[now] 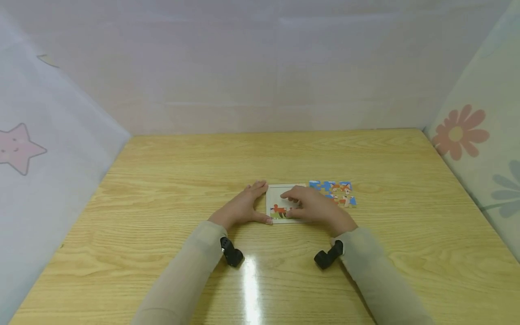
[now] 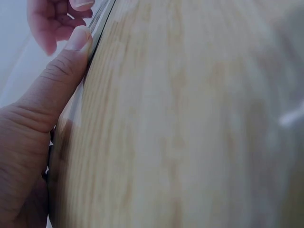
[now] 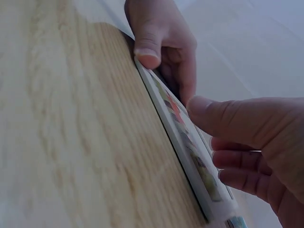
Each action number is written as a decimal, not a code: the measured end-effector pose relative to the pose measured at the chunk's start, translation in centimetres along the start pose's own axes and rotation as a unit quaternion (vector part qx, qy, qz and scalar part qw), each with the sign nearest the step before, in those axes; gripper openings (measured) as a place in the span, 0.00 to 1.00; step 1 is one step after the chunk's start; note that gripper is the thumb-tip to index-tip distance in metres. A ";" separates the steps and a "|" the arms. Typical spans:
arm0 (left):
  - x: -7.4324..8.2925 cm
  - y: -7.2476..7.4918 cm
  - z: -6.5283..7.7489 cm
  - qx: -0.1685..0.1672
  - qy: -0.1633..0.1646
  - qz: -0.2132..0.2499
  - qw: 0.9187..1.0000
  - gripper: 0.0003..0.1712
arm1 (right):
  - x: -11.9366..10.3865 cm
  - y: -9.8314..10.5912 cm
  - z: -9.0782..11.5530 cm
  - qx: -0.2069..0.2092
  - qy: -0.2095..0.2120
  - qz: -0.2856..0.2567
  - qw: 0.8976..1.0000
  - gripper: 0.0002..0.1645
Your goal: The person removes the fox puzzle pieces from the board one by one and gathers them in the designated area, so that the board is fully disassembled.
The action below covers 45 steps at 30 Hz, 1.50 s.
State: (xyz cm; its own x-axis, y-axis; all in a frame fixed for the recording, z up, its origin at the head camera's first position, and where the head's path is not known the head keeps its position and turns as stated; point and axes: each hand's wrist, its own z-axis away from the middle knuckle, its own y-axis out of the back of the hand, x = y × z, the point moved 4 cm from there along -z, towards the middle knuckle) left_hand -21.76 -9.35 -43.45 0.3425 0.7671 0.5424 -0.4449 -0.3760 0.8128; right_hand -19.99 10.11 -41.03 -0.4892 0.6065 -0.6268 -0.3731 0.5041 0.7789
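Observation:
A small white-framed puzzle board (image 1: 286, 221) lies on the table between the hands. Along its lower part sits a strip of fitted picture pieces (image 1: 279, 212) in orange and green, while its upper part shows bare pale backing. My left hand (image 1: 243, 205) steadies the board's left side, thumb at the near corner and fingers by the far one. Over the right part of the board hovers my right hand (image 1: 317, 205), with no piece visible in it. In the right wrist view its thumb (image 3: 209, 111) and loosely bent fingers stand apart above the picture strip. This hand hides the board's right side.
Several loose puzzle pieces (image 1: 345, 187), blue with orange and white fox parts, lie to the right of the board, partly behind the right hand. The wood-grain table (image 1: 183, 167) meets a pale cloth wall (image 1: 243, 90) at the back.

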 end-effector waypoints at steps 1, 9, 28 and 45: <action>0.0 0.0 0.0 0.000 -0.001 0.000 1.000 0.64 | -0.2 -0.2 -0.2 -0.007 0.002 0.001 1.000 0.26; 0.1 0.0 -0.1 -0.005 -0.002 0.000 1.000 0.64 | -1.2 -0.8 -1.6 -0.057 0.007 0.051 0.997 0.30; 0.7 -0.1 -0.1 0.001 -0.015 0.019 1.000 0.63 | -2.3 -0.7 -4.1 -0.177 -0.065 0.061 0.980 0.20; 0.6 0.0 0.1 -0.001 -0.013 0.027 1.000 0.63 | -3.6 -0.9 -4.7 -0.187 -0.094 0.123 0.970 0.18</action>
State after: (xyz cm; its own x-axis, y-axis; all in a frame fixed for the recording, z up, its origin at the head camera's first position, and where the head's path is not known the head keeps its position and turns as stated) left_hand -21.48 -8.93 -43.13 0.3393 0.7323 0.5904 -0.4649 -0.4151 0.7820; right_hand -21.63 4.60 -39.36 -0.4601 0.7991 -0.3870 -0.5414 0.0930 0.8356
